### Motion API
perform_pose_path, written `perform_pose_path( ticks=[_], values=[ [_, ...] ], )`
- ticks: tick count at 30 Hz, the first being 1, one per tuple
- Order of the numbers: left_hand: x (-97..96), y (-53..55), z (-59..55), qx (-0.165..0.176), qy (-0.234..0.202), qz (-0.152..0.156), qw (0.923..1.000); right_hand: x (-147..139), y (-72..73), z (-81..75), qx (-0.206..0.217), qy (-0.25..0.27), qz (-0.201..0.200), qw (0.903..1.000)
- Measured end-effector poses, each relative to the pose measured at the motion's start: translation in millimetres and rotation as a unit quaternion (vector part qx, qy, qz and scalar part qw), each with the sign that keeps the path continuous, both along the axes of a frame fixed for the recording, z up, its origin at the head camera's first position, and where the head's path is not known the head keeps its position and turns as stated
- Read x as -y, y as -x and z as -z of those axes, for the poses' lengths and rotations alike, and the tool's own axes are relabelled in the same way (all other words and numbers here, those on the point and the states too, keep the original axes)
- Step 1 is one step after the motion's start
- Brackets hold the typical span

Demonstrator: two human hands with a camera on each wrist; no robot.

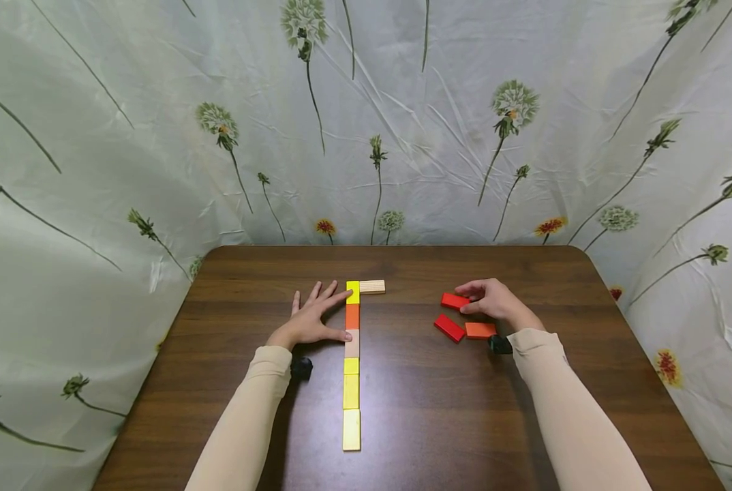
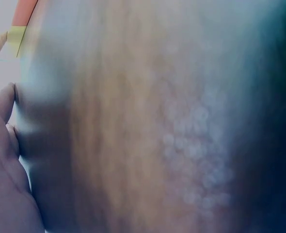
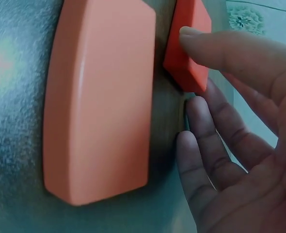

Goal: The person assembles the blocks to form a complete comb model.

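Observation:
A straight row of wooden blocks runs toward the person. My left hand (image 1: 309, 322) lies beside its far part with fingers spread, the index fingertip on the top yellow block (image 1: 355, 286) and the thumb on the beige block (image 1: 353, 349). Between those two sits an orange block (image 1: 352, 316). On the right, my right hand (image 1: 495, 300) pinches the end of a red block (image 1: 452, 300) between thumb and fingers; the right wrist view shows the thumb on this red block (image 3: 187, 58). A second red block (image 1: 449, 328) and an orange block (image 1: 480, 331) lie just nearer.
The row continues nearer with a small yellow block (image 1: 351, 366), a longer yellow block (image 1: 351, 392) and a pale yellow block (image 1: 352, 429). A plain wood block (image 1: 373, 287) juts right from the row's far end. Behind the brown table (image 1: 415, 382) hangs a flowered curtain (image 1: 439, 136).

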State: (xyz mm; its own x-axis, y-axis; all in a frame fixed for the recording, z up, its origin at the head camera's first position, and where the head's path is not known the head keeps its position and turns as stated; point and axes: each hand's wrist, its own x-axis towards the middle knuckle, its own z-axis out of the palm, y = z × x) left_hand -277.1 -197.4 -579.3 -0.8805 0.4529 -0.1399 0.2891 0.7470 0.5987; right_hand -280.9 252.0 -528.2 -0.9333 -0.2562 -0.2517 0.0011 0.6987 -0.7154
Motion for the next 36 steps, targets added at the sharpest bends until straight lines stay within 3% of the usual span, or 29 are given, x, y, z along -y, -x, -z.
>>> perform_pose_path(
  ticks=[5,18,24,33,36],
  values=[
    [0.8,2.4,4.0,0.001,0.005,-0.003,1.0000,0,-0.7,1.6,0.007,-0.003,0.010,0.9999],
    [-0.1,2.5,1.9,0.007,0.010,-0.003,0.9999,0,0.6,6.7,-0.012,-0.009,0.018,0.9997],
    [0.0,3.5,4.2,0.004,0.010,-0.005,0.9999,1,0.4,1.3,-0.019,-0.005,0.020,0.9996],
    [-2.3,-2.9,-9.3,0.005,0.004,0.004,1.0000,10,4.8,-5.5,-0.043,0.002,0.003,0.9991],
    [-2.1,-2.6,-7.5,0.005,0.006,0.003,1.0000,15,6.7,-8.2,-0.052,0.004,-0.003,0.9986]
  ],
)
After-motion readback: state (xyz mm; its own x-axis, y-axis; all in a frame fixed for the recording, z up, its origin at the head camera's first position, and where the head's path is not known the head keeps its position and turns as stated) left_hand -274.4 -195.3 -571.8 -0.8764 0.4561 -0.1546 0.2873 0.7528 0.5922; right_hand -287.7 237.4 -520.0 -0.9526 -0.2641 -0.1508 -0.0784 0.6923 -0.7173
